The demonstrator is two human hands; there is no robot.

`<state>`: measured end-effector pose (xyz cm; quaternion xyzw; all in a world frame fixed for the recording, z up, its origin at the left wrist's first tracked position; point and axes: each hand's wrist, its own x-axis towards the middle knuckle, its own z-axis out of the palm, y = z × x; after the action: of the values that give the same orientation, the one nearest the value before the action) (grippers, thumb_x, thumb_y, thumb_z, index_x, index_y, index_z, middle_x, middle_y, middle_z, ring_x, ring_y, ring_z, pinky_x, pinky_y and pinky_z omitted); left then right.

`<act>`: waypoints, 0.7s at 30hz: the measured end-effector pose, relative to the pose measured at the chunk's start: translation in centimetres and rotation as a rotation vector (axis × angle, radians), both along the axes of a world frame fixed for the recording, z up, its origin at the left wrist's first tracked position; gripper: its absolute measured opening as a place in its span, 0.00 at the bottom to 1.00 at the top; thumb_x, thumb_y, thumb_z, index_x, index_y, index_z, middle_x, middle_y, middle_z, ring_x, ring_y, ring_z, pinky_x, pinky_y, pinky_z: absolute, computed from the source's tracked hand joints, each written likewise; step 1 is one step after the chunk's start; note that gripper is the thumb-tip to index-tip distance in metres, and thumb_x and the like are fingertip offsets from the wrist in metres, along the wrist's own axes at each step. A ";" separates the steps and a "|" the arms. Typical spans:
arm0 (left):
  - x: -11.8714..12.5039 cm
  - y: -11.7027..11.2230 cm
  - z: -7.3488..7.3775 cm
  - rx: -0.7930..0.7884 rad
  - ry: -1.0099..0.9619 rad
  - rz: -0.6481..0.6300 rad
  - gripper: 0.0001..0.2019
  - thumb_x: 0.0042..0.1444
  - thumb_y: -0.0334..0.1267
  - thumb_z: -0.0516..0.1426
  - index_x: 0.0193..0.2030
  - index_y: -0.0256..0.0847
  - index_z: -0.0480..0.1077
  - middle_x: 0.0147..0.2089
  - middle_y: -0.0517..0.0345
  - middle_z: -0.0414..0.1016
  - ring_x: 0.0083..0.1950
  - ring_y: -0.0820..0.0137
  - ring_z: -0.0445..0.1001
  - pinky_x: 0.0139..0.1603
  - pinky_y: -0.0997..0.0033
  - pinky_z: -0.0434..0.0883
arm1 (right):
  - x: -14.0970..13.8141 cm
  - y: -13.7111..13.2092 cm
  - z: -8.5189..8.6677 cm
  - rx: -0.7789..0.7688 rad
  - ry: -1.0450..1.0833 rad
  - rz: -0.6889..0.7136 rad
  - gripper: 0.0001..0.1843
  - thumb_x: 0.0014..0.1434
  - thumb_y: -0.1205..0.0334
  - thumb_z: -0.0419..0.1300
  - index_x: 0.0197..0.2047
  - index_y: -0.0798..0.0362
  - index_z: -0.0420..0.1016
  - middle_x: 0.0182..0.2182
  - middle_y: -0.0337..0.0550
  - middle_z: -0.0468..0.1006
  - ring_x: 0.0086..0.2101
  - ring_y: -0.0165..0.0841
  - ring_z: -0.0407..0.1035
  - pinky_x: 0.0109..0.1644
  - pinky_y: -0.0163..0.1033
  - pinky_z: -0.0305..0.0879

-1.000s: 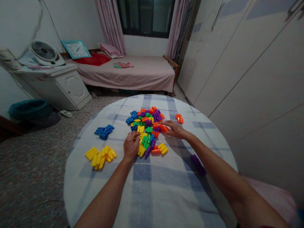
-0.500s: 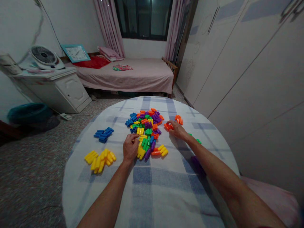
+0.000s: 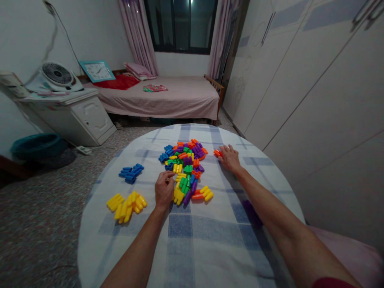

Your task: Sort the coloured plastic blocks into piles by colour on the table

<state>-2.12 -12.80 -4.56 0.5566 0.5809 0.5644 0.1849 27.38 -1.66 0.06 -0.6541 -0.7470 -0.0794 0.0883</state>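
A mixed pile of plastic toy blocks (image 3: 188,169), each like joined tubes, lies mid-table in blue, yellow, green, orange and purple. My left hand (image 3: 164,189) rests against the pile's left edge beside yellow blocks, its fingers curled; what they hold, if anything, is hidden. To the right of the pile, my right hand (image 3: 230,159) has an orange toy block (image 3: 217,153) at its thumb and fingertips, the other fingers stretched forward. It covers the spot where a small orange group lay. A purple group (image 3: 252,213) lies partly under my right forearm.
Blue blocks (image 3: 131,173) and yellow blocks (image 3: 126,205) form separate groups at the left. The round table's checked cloth (image 3: 180,256) lies beneath everything. Beyond stand a bed (image 3: 162,98), a white cabinet (image 3: 90,116) with a fan (image 3: 60,75), and a wardrobe (image 3: 315,88).
My right hand has moved away and to the right with the orange block, over the other orange blocks, and its fingers have spread. My left hand has stayed by the pile.
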 end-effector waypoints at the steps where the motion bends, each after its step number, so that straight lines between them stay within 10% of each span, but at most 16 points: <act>1: 0.0 0.0 0.0 0.000 0.002 0.002 0.11 0.52 0.31 0.51 0.35 0.40 0.75 0.42 0.54 0.74 0.47 0.66 0.73 0.44 0.68 0.72 | 0.3 -0.4 0.4 0.014 0.027 -0.032 0.26 0.66 0.57 0.49 0.65 0.53 0.58 0.64 0.52 0.59 0.64 0.48 0.47 0.60 0.52 0.54; 11: -0.1 -0.2 0.3 0.058 -0.014 0.095 0.11 0.51 0.29 0.51 0.35 0.40 0.74 0.45 0.53 0.72 0.50 0.67 0.72 0.37 0.74 0.71 | 6.2 -8.0 2.6 -0.396 0.059 -0.292 0.41 0.57 0.36 0.55 0.67 0.49 0.56 0.57 0.54 0.65 0.51 0.45 0.68 0.49 0.45 0.66; 21: -0.3 -0.2 0.2 0.035 -0.007 0.106 0.11 0.51 0.28 0.51 0.36 0.40 0.74 0.47 0.53 0.71 0.49 0.67 0.72 0.38 0.73 0.72 | 7.0 -10.5 1.2 -0.363 0.104 -0.292 0.35 0.55 0.49 0.63 0.63 0.50 0.63 0.51 0.53 0.66 0.47 0.42 0.69 0.46 0.39 0.65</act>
<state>-2.38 -12.98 -4.36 0.5264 0.5990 0.5852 0.1470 34.38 -12.12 1.29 -0.7637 -0.6408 0.0781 -0.0051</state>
